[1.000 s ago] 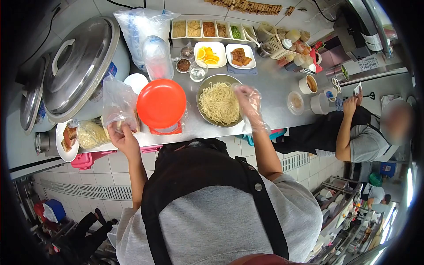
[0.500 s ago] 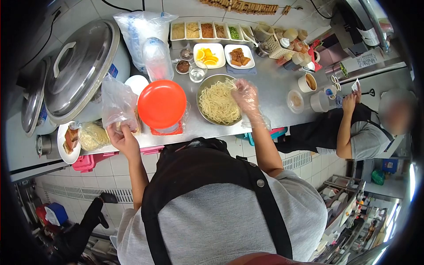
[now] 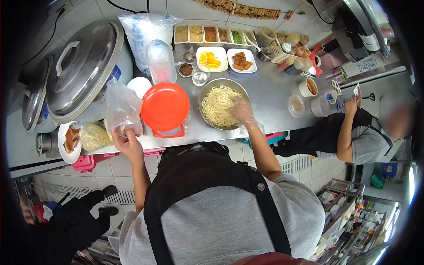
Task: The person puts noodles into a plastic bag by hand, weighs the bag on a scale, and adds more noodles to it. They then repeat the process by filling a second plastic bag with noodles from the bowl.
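Observation:
My left hand point(image 3: 127, 142) pinches the lower edge of a clear plastic bag point(image 3: 121, 106), which stands up above the fingers. My right hand point(image 3: 241, 110), in a clear plastic glove, is inside a metal bowl point(image 3: 245, 92), its fingers curled into the noodles point(image 3: 217, 106) at the right side. Motion blurs this hand a little, and its fingertips are hidden by the strands. Between the bag and the bowl lies a red-orange round plate point(image 3: 164, 107). A glass of clear liquid point(image 3: 200, 76) stands behind the bowl.
Behind are orange slices point(image 3: 210, 59), a dish of brown chunks point(image 3: 241, 61) and a row of topping containers point(image 3: 210, 34). Large lidded pots point(image 3: 84, 66) stand left, near bagged noodles point(image 3: 94, 136). A co-worker point(image 3: 366, 128) stands right; another person point(image 3: 75, 221) is behind at lower left.
My right hand has moved down and toward me within the noodles. My left hand has shifted slightly right with the bag. The person at lower left has come further into view.

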`<state>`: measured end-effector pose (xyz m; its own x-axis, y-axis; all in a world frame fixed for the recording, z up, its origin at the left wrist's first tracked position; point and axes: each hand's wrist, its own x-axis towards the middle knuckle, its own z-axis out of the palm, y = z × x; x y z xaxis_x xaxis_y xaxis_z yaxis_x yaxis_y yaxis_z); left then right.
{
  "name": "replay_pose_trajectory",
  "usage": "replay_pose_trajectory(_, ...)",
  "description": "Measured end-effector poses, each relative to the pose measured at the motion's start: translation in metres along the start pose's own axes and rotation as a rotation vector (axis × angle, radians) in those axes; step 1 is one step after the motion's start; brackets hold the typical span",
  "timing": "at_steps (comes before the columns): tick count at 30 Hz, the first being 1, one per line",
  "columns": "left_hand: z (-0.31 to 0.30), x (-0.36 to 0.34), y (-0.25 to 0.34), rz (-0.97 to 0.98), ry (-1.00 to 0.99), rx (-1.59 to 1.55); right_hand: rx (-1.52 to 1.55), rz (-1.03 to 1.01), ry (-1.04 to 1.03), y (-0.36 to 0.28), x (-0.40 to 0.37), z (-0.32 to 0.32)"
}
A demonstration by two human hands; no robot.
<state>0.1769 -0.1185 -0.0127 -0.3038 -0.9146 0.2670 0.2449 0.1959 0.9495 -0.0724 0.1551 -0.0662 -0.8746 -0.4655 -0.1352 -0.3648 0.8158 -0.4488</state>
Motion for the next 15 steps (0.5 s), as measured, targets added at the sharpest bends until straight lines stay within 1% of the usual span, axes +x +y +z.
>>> replay_pose_trajectory(2, -0.004, 0.004, 0.0, 0.005, 0.002, 0.018, 0.148, 0.073, 0.065, -0.022, -0.014, -0.043)
replay_pose_trajectory(3, -0.006, 0.005, 0.0, 0.01, -0.008, 0.037, 0.145, 0.07, 0.06, -0.025, -0.016, -0.051)
replay_pose_trajectory(5, -0.007, 0.003, -0.001, -0.004, 0.002, 0.03, 0.471, -0.054, 0.347, -0.029, -0.021, -0.057)
replay_pose_trajectory(6, -0.006, 0.004, -0.002, -0.01, 0.01, 0.016, 0.612, -0.09, 0.387, -0.018, -0.015, -0.042)
replay_pose_trajectory(7, -0.005, 0.004, -0.002, -0.011, 0.006, 0.017, 0.613, -0.086, 0.388, -0.014, -0.011, -0.036)
replay_pose_trajectory(9, -0.004, 0.001, -0.003, -0.031, 0.024, 0.024, 0.318, -0.118, 0.368, -0.019, -0.013, -0.035)
replay_pose_trajectory(10, -0.002, 0.003, -0.005, -0.027, 0.029, 0.017, 0.19, -0.232, 0.428, -0.02, -0.016, -0.04)
replay_pose_trajectory(11, -0.003, 0.003, -0.005, -0.017, 0.011, 0.019, 0.188, -0.238, 0.427, -0.023, -0.017, -0.045)
replay_pose_trajectory(13, -0.008, 0.002, -0.005, -0.01, -0.01, 0.035, 0.357, -0.351, 0.664, -0.025, -0.023, -0.047)
replay_pose_trajectory(14, -0.007, 0.003, -0.007, -0.02, 0.01, 0.044, 0.347, -0.339, 0.658, -0.011, -0.014, -0.032)
replay_pose_trajectory(15, -0.006, 0.004, -0.008, -0.031, 0.027, 0.051, 0.352, -0.336, 0.658, -0.007, -0.015, -0.032)
